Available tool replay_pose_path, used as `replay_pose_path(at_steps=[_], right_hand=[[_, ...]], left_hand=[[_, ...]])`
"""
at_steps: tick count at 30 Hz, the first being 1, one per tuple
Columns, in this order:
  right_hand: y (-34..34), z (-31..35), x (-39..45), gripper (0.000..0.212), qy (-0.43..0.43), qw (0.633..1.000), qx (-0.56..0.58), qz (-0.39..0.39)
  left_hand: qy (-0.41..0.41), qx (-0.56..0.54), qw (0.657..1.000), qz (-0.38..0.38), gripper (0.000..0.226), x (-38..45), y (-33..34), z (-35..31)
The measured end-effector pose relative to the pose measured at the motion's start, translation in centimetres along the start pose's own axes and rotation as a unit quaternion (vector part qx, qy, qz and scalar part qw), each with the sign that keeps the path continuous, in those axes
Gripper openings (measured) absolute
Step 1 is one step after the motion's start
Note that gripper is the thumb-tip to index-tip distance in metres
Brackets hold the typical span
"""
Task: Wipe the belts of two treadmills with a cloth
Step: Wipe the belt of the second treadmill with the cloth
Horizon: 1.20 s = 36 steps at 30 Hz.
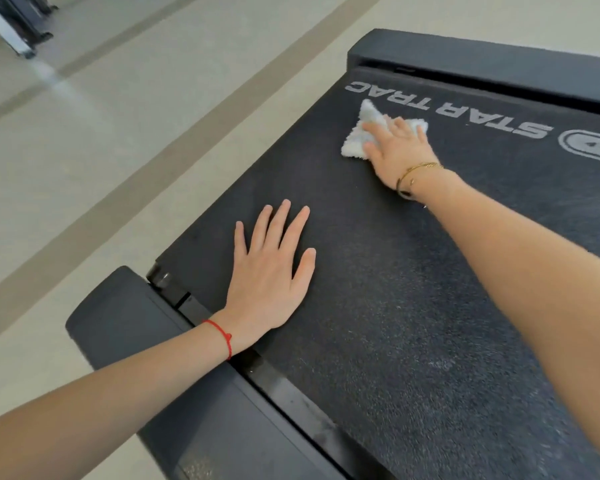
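Pressing a white cloth (355, 140) onto the belt (413, 289), right hand (399, 150) fingers flat; left hand (271, 271) splayed flat

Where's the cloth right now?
In the head view, the cloth lies upper right on the belt, pressed flat under the right hand, just below the STAR TRAC lettering.

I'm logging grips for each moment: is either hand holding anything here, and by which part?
Nothing is gripped. The right hand presses flat on the near part of the white cloth against the belt; the left hand rests flat and bare on the belt.
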State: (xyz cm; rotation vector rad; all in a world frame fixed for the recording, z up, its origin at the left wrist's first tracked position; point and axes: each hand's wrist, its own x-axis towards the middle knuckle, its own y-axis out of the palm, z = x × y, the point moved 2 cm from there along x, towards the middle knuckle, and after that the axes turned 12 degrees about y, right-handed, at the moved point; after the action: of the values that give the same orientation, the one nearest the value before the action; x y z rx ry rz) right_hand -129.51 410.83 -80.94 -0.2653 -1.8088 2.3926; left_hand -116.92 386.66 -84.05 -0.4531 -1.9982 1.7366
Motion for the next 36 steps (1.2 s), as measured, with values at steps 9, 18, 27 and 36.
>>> replay_pose_path(at_steps=[9,18,27,36], right_hand=[[1.7,5.2,-1.0,0.047,-0.038,0.998,-0.009,-0.039],[2.0,2.4,-15.2,0.044,-0.106,0.994,0.024,-0.024],[-0.1,-4.8,-21.2,0.041,0.051,0.996,0.014,-0.068],[1.9,-1.1,-34.3,0.049,-0.098,0.995,-0.001,0.030]], left_hand=[[-0.003,0.006,1.000,-0.004,0.062,0.0,-0.1,-0.3],[0.006,-0.011,1.000,-0.012,0.060,-0.1,-0.3,-0.3],[0.004,-0.002,1.000,0.012,0.056,-0.2,-1.0,-1.4],[0.014,-0.017,0.998,0.061,0.058,-2.1,-1.4,-3.1]])
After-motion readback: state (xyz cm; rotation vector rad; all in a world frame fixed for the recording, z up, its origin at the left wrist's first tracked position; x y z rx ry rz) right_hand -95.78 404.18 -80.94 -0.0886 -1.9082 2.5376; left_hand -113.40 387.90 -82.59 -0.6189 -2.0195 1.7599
